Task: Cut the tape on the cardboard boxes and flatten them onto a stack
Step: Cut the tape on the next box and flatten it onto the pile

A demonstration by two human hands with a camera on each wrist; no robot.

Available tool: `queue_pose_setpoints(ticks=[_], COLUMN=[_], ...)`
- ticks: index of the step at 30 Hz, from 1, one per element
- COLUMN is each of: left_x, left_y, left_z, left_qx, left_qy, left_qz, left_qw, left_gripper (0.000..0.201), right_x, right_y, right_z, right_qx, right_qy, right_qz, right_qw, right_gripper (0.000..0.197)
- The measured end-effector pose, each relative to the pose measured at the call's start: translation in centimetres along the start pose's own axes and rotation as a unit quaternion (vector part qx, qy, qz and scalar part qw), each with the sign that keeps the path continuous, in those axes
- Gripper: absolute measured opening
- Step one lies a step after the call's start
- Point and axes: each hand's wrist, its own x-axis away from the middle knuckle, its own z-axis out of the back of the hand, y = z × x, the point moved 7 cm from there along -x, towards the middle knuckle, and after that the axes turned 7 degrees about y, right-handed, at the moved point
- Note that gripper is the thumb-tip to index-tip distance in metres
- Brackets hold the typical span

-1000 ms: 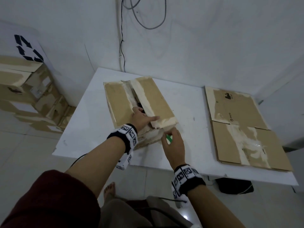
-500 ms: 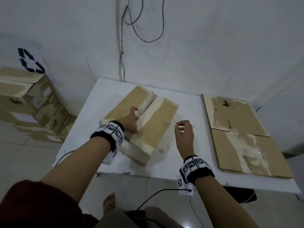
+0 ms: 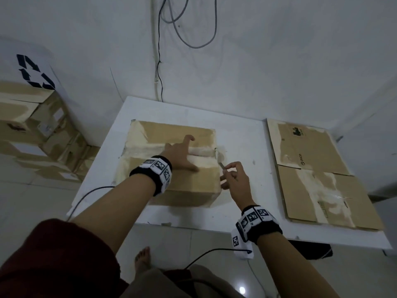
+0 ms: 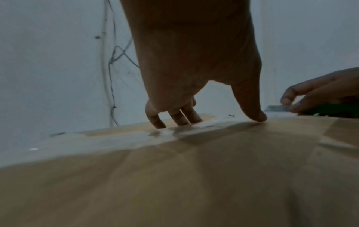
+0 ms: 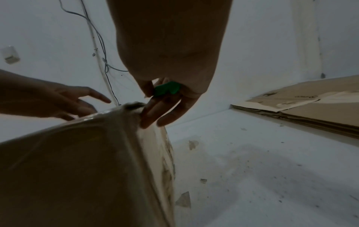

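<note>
A closed cardboard box [image 3: 189, 181] lies on the white table [image 3: 240, 207], its taped seam [image 3: 204, 152] running left to right. My left hand [image 3: 182, 154] presses flat on the box top with fingers spread, thumb near the seam [image 4: 252, 113]. My right hand [image 3: 233, 176] pinches a small cutter with a green handle [image 5: 167, 89]. Its metal blade [image 3: 221, 166] points at the seam's right end, at the box's right edge. In the left wrist view the blade [image 4: 276, 108] sits level with the box top. The flattened boxes [image 3: 318, 175] are stacked on the table's right side.
More taped boxes [image 3: 32, 130] are piled on the floor at the left, beside a white bin with a recycling mark [image 3: 34, 72]. Cables [image 3: 159, 61] hang down the wall behind the table. Cardboard scraps [image 5: 183, 199] dot the table near the box. A bare foot [image 3: 142, 257] stands below the table's edge.
The box has been flipped and turned so its sealed face is up with the seam crosswise. My left hand moved flat onto the top, and my right hand brought the blade to the seam's right end.
</note>
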Motion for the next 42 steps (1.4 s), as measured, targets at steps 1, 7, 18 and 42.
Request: queue_pose_setpoints(ticks=[1, 7, 18, 42], left_x=[-0.1, 0.0, 0.5, 0.3], left_y=[1.1, 3.0, 2.2, 3.4], left_z=[-1.0, -3.1, -3.3, -3.1], left_qx=[0.005, 0.075, 0.144, 0.197], left_qy=[-0.008, 0.02, 0.084, 0.095], left_qz=[-0.019, -0.048, -0.049, -0.077], left_qw=[1.0, 0.996, 0.985, 0.973], left_gripper=[0.106, 0.124, 0.111, 0.095], right_x=[0.2, -2.6, -7.2, -5.1], right_y=[-0.1, -1.0, -6.3, -0.8], right_z=[-0.3, 0.9, -2.6, 0.4], right_qx=[0.005, 0.064, 0.366, 0.141], right_qy=[-0.026, 0.037, -0.108, -0.222], right_qz=[-0.006, 0.031, 0.13, -0.083], right_qw=[1.0, 0.997, 0.915, 0.961], right_gripper=[0.003, 0.007, 0.013, 0.014])
